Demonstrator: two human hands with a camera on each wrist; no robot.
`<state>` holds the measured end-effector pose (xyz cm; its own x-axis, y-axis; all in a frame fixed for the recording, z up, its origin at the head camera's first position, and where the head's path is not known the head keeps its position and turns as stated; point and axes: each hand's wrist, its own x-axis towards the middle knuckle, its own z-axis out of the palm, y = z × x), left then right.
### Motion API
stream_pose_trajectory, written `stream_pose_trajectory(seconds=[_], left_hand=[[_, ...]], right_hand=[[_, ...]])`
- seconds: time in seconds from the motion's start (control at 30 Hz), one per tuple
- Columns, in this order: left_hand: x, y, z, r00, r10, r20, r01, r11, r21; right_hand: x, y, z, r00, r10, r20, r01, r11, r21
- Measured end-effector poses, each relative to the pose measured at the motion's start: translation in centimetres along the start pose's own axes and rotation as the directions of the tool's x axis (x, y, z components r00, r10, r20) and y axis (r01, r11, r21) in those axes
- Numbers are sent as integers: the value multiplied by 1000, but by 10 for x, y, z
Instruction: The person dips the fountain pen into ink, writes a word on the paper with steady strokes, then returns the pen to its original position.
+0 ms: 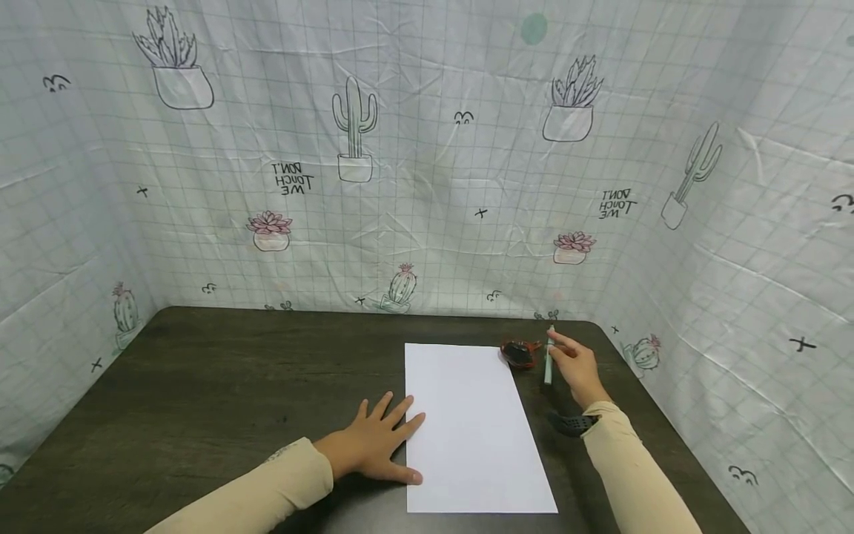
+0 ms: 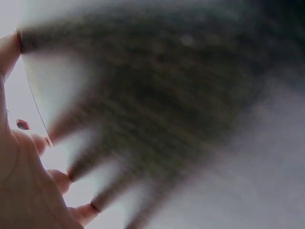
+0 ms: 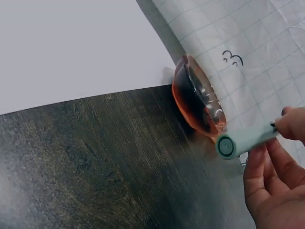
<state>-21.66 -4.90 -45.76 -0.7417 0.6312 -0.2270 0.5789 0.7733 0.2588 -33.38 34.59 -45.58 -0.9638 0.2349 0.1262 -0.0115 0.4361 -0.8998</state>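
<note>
A blank white sheet of paper (image 1: 467, 430) lies on the dark table in the head view. My left hand (image 1: 370, 449) rests at its left edge, fingers spread and straight, with the fingertips and thumb over the sheet. In the left wrist view part of the palm (image 2: 24, 176) shows, with blurred dark shapes beyond it. To the right of the paper, my right hand (image 1: 577, 368) pinches a mint-green marker (image 1: 548, 368) between thumb and fingers. The right wrist view shows the round end of this marker (image 3: 250, 140) facing the camera.
A small glossy dark object with an orange rim (image 1: 519, 354) sits against the paper's far right corner, just left of the marker. The dark wood table (image 1: 233, 386) is enclosed at the back and sides by a white cactus-print cloth (image 1: 440, 185).
</note>
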Motion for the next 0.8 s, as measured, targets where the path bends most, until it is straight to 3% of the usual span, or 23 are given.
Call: stream_pose_trajectory(seconds=[0.33,0.6,0.8], left_hand=[[1,0,-1,1000,-9,1,9,1000,4],[-1,3,-5,1000,-17,9,17,1000,5],[-2,4,-6,1000,-16,13,17,1000,-9]], right_hand=[[-8,-1,-1,998,-25,66,18,995,101],[-15,-6,0,990,-7,138,-25,972,235],[-18,-7,1,980,-60,187,-1,950,312]])
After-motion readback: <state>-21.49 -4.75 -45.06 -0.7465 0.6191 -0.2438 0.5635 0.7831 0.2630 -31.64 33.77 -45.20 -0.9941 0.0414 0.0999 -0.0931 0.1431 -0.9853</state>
